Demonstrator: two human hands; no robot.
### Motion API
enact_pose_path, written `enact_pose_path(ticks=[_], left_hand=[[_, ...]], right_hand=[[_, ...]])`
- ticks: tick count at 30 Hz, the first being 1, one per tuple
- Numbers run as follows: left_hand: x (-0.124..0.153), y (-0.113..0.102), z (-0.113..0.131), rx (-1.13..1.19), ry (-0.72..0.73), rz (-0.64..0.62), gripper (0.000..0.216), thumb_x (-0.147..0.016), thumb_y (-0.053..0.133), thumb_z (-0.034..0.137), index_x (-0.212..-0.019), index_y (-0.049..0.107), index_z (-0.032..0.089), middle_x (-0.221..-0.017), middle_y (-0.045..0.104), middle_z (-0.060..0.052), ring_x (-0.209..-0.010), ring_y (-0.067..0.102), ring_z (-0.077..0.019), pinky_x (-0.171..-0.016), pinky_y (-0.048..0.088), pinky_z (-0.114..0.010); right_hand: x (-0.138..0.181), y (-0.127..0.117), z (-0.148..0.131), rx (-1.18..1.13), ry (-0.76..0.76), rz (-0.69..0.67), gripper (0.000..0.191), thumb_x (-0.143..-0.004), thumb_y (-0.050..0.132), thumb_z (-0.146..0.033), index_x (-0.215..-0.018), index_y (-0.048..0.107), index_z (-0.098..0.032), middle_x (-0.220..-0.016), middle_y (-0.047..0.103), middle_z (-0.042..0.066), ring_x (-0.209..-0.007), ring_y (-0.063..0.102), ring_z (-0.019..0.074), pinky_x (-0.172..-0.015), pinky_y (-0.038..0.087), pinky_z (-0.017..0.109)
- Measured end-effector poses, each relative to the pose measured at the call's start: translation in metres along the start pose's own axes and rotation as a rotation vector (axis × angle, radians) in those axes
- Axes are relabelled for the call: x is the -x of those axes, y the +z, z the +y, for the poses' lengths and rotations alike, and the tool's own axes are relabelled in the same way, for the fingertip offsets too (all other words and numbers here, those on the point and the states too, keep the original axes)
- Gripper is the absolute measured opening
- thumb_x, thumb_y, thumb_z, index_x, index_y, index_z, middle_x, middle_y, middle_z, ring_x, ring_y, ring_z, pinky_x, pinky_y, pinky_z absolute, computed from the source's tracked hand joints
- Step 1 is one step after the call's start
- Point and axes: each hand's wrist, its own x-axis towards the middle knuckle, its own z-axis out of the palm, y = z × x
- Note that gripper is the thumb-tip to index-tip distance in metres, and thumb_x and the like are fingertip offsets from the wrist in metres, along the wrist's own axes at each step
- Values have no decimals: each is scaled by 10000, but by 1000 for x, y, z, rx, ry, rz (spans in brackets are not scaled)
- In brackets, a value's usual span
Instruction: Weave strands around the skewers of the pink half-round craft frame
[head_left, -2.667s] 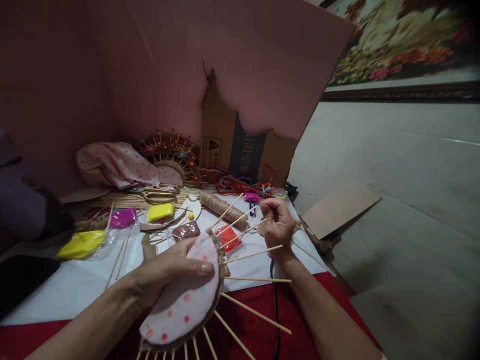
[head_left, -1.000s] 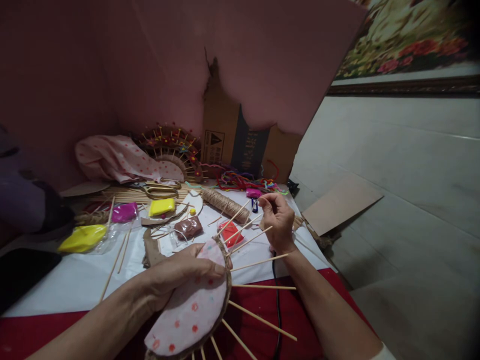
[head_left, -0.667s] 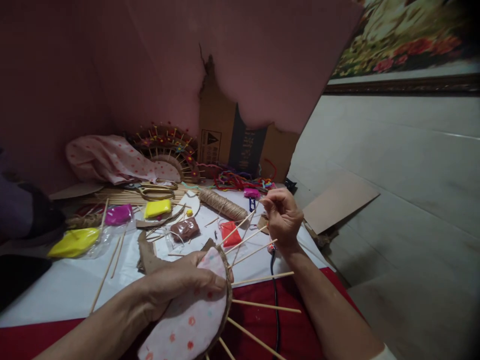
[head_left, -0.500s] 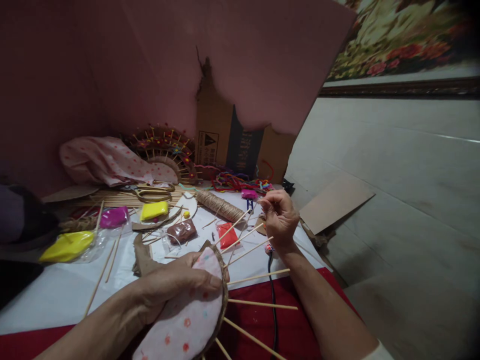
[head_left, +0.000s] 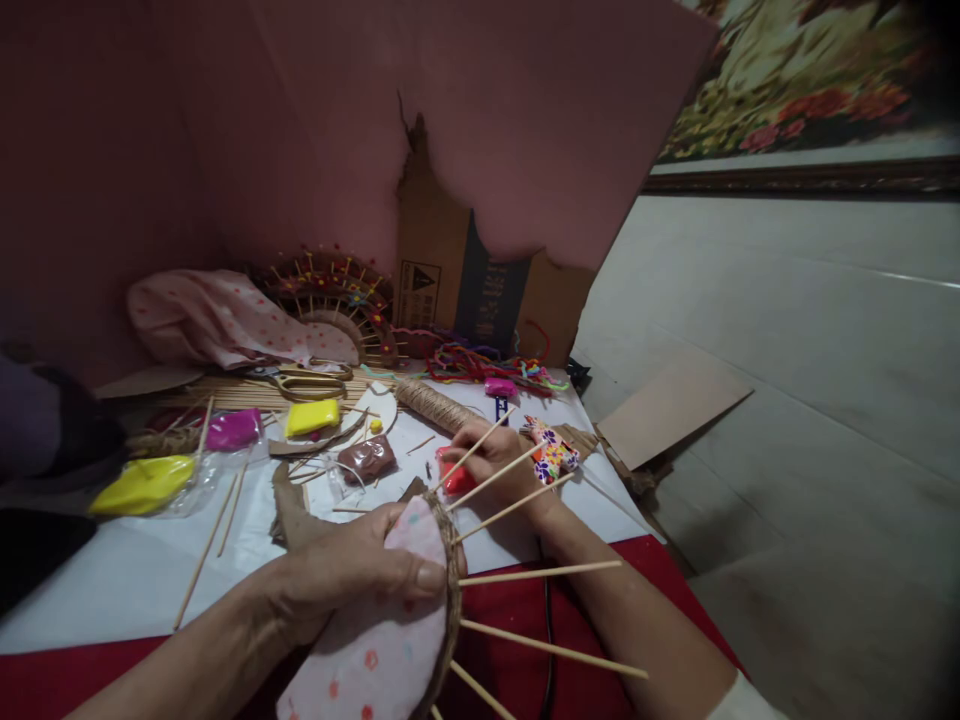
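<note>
My left hand (head_left: pixel 375 560) grips a half-round panel (head_left: pixel 367 650) covered in pink dotted cloth, thumb on top and fingers underneath. Brown twine (head_left: pixel 454 590) is wound along its curved edge, where thin wooden sticks (head_left: pixel 547 574) fan outward. Behind the upper sticks is my right hand (head_left: pixel 499 465), its fingers pinched together near the stick tips. The strand of twine it pulls is hardly visible now. A red clay packet (head_left: pixel 454 472) lies partly hidden by that hand, and a roll of twine (head_left: pixel 431 404) lies just beyond.
Yellow (head_left: pixel 311 416), purple (head_left: pixel 232 430) and brown clay packets (head_left: pixel 367 460) lie on the white table cover (head_left: pixel 255 590). Scissors (head_left: pixel 311 382) rest on a bundle of sticks. Behind stand a decorated half-round piece (head_left: pixel 330 290) and torn cardboard (head_left: pixel 431 250). Flowered cloth (head_left: pixel 553 450) lies at right.
My right hand has moved down and left, from beyond the stick tips to behind the upper sticks. The panel has shifted slightly right in my left hand, and the flowered cloth has come into view.
</note>
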Motion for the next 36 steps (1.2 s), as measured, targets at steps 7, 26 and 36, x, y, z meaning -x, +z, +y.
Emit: enact_pose_path(ticks=[7,26,36], left_hand=[[3,10,8,-14,42,-76,267,-630,723,255,-857,646,137,-735,659,-43,-627,593,-132,-635,465,-258],[-5,8,10,-287,354,322,328,-608,738,326,-803,515,185,-597,535,61,-521,472,-84,-490,374,-194],[-5,3,12,-321,405,416,328,-617,727,269,-898,561,236,-717,641,11,-609,563,-151,-526,409,-229]], right_hand=[[10,23,-18,261,-299,-220,76,-740,562,-164,-664,566,-166,-654,575,4,-588,498,112,-546,351,222],[16,6,-12,454,-27,-92,93,-789,568,-180,-697,572,-167,-709,629,35,-631,544,144,-584,374,249],[12,-8,-10,358,2,-50,71,-761,618,-233,-707,619,-187,-715,672,27,-647,605,156,-623,420,253]])
